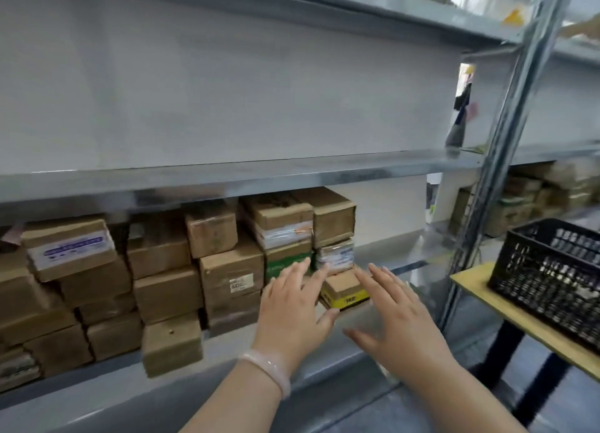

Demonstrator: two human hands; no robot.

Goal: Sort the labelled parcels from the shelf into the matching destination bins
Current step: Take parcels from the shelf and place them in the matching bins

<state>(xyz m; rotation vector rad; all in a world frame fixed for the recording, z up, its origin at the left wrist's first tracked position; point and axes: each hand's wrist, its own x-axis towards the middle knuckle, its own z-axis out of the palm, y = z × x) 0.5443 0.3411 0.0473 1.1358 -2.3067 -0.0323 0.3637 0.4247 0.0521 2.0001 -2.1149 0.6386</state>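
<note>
Several brown cardboard parcels (230,270) are stacked on the lower grey metal shelf (383,264). At the right end of the stack lies a small brown box with a yellow band (345,291). My left hand (293,306) reaches to its left side with straight, spread fingers. Just right of the box is my right hand (399,315), also with straight fingers. Neither hand holds anything. Whether the fingertips touch the box is unclear. A black plastic crate (548,270) stands on a small table at the right.
The shelf board above (227,176) is bare and juts out over the parcels. A metal upright (500,140) stands right of my hands. The yellow-topped table (477,286) with black legs sits close to the shelf. More parcels (526,199) fill the neighbouring bay.
</note>
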